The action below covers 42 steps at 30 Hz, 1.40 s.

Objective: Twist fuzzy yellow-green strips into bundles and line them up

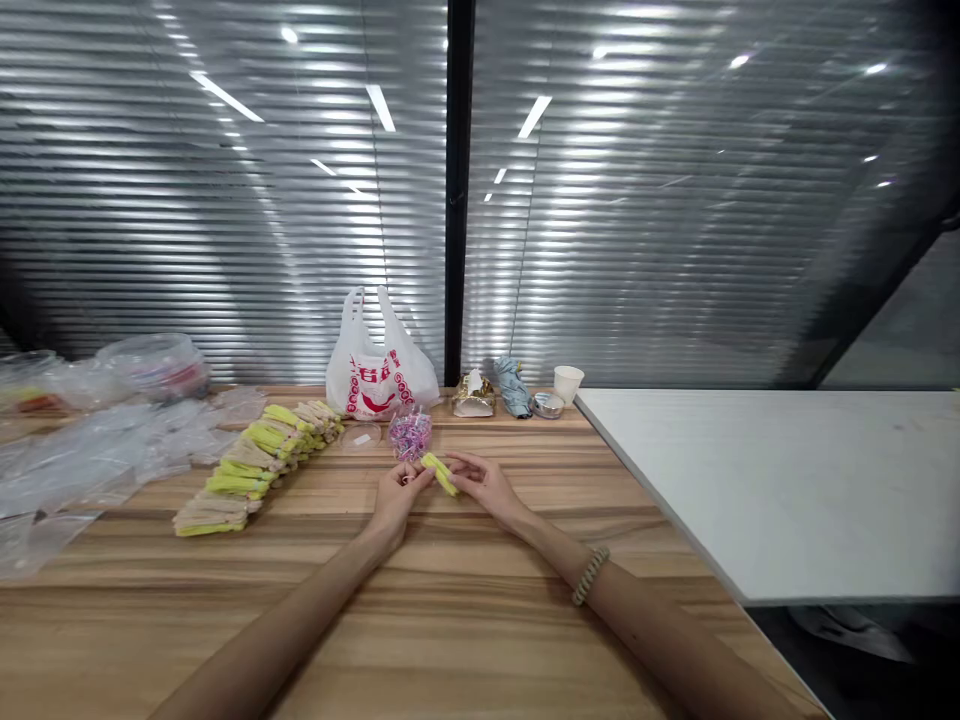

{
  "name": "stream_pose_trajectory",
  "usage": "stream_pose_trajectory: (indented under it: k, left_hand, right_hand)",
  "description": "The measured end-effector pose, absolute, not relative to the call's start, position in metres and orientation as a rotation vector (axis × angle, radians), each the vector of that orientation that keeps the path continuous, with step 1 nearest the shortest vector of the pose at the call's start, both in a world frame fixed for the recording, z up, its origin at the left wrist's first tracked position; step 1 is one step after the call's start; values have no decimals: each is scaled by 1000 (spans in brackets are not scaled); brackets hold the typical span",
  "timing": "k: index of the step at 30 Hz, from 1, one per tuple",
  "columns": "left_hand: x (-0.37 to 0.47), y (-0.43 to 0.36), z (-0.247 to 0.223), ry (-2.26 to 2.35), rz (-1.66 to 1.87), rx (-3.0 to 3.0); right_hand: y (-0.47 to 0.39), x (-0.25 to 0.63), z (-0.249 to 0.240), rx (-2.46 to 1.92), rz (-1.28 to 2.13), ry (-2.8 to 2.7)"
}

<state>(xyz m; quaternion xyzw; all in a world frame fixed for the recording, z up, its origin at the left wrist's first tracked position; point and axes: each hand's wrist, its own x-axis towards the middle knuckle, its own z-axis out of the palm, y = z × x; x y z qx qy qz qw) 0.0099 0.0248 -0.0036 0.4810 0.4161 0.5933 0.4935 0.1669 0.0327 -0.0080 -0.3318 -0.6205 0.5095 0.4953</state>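
Between my hands is a small yellow folded bundle [440, 474], slanting down to the right over the wooden table. My left hand [397, 498] pinches its upper left end with thumb and bent fingers. At the other end, the thumb and fingers of my right hand [489, 490] close on it. Just beyond my left hand stands a clear tub of pink and purple twisted pieces [410, 434], too small to make out singly. A clear round lid [361, 437] lies to its left. Many yellow and beige bundles [255, 455] are stacked in a long row at the left.
Clear plastic bags [112, 455] spread over the table's left side. Along the back stand a white carrier bag [382, 370], a gold tissue pack [474, 395], a crumpled blue-grey wrapper [513, 388], a round tin [547, 405] and a paper cup [568, 383]. A white table [787, 490] adjoins on the right.
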Motion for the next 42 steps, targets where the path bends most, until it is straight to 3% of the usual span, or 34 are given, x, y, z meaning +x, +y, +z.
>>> stream_pose_trajectory:
  k: [21,42]
  left_hand:
    - [10,26,-5,1021,1462,1181]
    - [12,22,-1,995,1462,1122]
  right_hand:
    - [27,166,1,-770,1121,-1721]
    - [16,163,-3,-915,365,-2104]
